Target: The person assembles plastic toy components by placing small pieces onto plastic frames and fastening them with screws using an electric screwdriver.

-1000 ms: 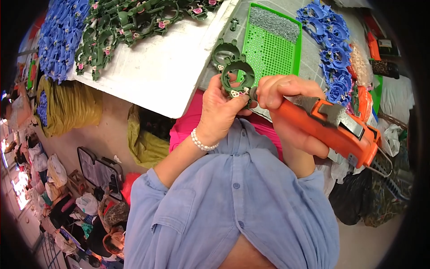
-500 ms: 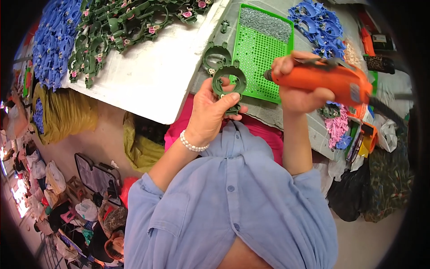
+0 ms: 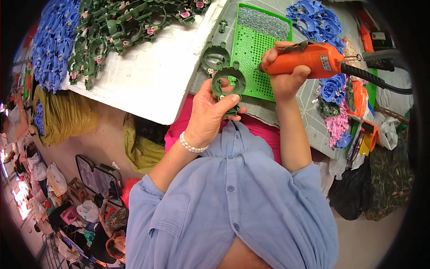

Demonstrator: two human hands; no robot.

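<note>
Between the thumb and fingers of my left hand (image 3: pixel 210 104) is a dark green plastic ring part (image 3: pixel 242 80), held upright near the table's front edge. Just beyond it lies another green ring part (image 3: pixel 226 50). My right hand (image 3: pixel 286 80) is wrapped round an orange electric screwdriver (image 3: pixel 309 62), its cord trailing off to the right. The tool's nose points left, over a green perforated tray (image 3: pixel 238 38). Small silvery screws (image 3: pixel 264 23) are heaped at the tray's far end. The screwdriver's tip is apart from the held part.
Green parts with pink pieces (image 3: pixel 121 31) cover a white board (image 3: pixel 152 85) at the left, beside piled blue parts (image 3: pixel 56 45). More blue parts (image 3: pixel 316 22) and pink pieces (image 3: pixel 336 125) lie right. Yellow sacks (image 3: pixel 67 114) and an open case (image 3: pixel 101 179) stand below; a person (image 3: pixel 117 244) is at lower left.
My right hand has moved slightly left and up with the electric screwdriver, and the tool has turned so its cord end sits higher. My left hand and the green part have stayed nearly still.
</note>
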